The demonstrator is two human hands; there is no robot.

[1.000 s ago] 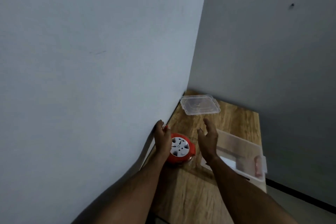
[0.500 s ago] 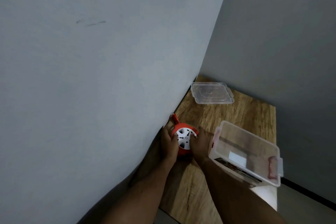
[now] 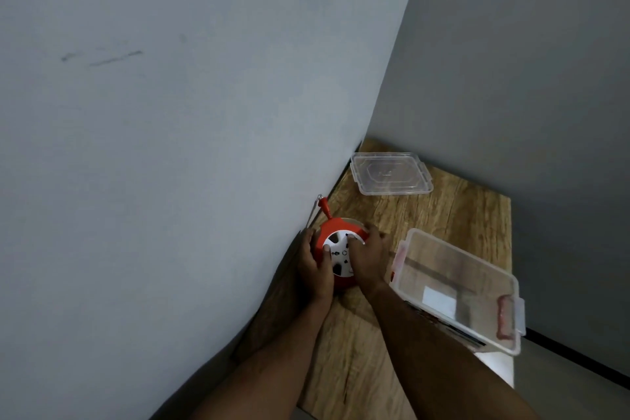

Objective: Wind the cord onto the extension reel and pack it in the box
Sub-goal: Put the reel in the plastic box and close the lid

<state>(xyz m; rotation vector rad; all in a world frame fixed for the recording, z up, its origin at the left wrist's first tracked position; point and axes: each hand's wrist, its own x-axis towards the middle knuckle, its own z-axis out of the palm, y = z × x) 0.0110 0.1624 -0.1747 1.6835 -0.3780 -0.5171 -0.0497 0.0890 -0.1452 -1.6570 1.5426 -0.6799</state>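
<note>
a wood-grain desk fills a corner between two grey walls. both hands clasp the reel by the left wall: left hand and right hand curled round it. the box stands just right, lid farther back.

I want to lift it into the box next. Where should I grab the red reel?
Probably by its round red rim, one hand from each side, as the left hand and right hand grip the reel now. It lies flat, its white socket face up, so the sides are easiest to reach.
</note>
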